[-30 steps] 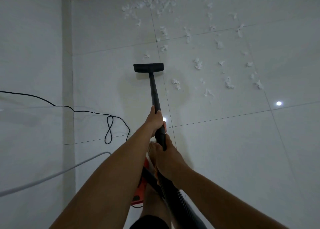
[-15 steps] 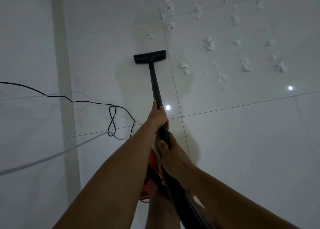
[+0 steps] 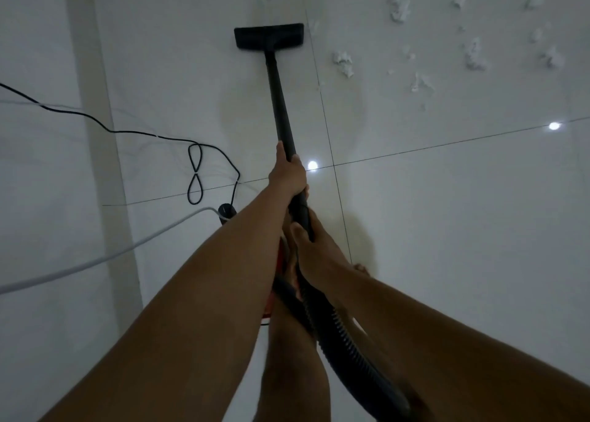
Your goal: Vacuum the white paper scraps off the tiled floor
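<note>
Both grips curl round the black vacuum wand (image 3: 281, 102); the left grip (image 3: 287, 175) sits farther along it, the right grip (image 3: 314, 249) just behind; the nozzle (image 3: 268, 36) rests on the tiled floor (image 3: 447, 230); white paper scraps (image 3: 343, 62) lie scattered to its right, apart from it.

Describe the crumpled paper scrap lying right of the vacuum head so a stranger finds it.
Find the black floor head at the wand's end. Cross the grout line to its right. The paper scrap is the first large white clump there, leftmost of that scatter.
</note>
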`<state>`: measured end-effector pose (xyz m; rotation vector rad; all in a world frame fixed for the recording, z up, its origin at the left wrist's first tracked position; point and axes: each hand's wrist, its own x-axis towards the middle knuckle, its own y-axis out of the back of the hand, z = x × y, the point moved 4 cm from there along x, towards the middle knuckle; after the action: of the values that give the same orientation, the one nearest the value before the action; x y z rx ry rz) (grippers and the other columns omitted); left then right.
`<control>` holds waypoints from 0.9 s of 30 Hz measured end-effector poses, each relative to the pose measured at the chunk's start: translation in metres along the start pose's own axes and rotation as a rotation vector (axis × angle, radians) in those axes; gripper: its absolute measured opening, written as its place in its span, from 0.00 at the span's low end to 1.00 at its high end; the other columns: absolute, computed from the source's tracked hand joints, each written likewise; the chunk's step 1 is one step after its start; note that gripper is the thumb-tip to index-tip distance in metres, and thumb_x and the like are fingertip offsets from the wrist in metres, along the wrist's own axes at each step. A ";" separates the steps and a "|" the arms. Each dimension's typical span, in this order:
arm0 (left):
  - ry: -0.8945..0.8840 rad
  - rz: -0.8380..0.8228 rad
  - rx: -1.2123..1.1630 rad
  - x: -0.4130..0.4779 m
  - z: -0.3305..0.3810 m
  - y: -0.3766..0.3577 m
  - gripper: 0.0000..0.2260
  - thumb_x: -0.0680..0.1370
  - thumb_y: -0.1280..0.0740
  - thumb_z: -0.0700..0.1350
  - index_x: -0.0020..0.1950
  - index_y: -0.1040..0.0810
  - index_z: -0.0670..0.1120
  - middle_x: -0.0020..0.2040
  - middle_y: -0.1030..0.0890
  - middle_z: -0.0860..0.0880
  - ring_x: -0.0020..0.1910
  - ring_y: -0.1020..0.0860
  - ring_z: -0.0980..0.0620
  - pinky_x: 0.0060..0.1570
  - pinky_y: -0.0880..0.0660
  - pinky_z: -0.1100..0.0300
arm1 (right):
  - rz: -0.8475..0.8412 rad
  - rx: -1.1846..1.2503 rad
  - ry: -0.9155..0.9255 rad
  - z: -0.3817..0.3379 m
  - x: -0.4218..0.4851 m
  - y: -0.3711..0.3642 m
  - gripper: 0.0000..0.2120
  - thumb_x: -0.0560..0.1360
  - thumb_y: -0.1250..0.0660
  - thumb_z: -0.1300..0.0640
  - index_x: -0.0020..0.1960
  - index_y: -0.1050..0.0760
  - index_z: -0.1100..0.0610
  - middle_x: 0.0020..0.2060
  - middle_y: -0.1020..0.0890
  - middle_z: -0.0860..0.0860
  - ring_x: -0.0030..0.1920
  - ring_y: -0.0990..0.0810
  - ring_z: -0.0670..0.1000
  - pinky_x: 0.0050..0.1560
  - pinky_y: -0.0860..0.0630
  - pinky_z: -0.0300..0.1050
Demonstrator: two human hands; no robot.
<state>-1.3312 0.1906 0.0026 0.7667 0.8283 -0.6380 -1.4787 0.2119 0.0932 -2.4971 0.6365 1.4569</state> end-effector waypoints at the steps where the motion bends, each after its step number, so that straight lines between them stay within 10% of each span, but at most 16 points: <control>1: 0.007 0.000 -0.017 0.000 -0.001 -0.001 0.27 0.87 0.49 0.53 0.83 0.58 0.63 0.48 0.22 0.41 0.29 0.25 0.51 0.20 0.28 0.64 | 0.002 -0.001 -0.005 0.002 0.000 0.000 0.25 0.86 0.47 0.44 0.81 0.49 0.37 0.39 0.19 0.53 0.16 0.28 0.40 0.19 0.31 0.32; 10: 0.034 -0.018 -0.074 -0.001 -0.003 -0.010 0.27 0.87 0.48 0.52 0.82 0.59 0.63 0.41 0.24 0.43 0.28 0.25 0.51 0.35 0.20 0.54 | 0.024 -0.059 -0.031 0.010 0.001 0.002 0.27 0.84 0.41 0.43 0.80 0.47 0.37 0.45 0.18 0.57 0.18 0.25 0.44 0.22 0.26 0.36; 18: -0.003 0.004 0.051 -0.002 0.003 -0.010 0.27 0.88 0.50 0.52 0.83 0.61 0.59 0.50 0.21 0.43 0.32 0.24 0.52 0.28 0.29 0.60 | 0.011 -0.180 -0.030 0.011 0.000 0.006 0.34 0.84 0.44 0.41 0.80 0.63 0.33 0.43 0.18 0.51 0.22 0.21 0.46 0.22 0.26 0.36; 27: -0.023 0.016 0.071 0.001 -0.002 -0.008 0.29 0.87 0.49 0.51 0.83 0.62 0.58 0.50 0.23 0.47 0.32 0.24 0.53 0.20 0.31 0.66 | 0.052 -0.229 0.010 0.011 0.000 0.000 0.29 0.85 0.47 0.42 0.81 0.58 0.34 0.43 0.17 0.53 0.31 0.18 0.51 0.33 0.16 0.48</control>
<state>-1.3377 0.1870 -0.0018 0.8284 0.7812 -0.6631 -1.4872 0.2160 0.0872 -2.6777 0.5694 1.6204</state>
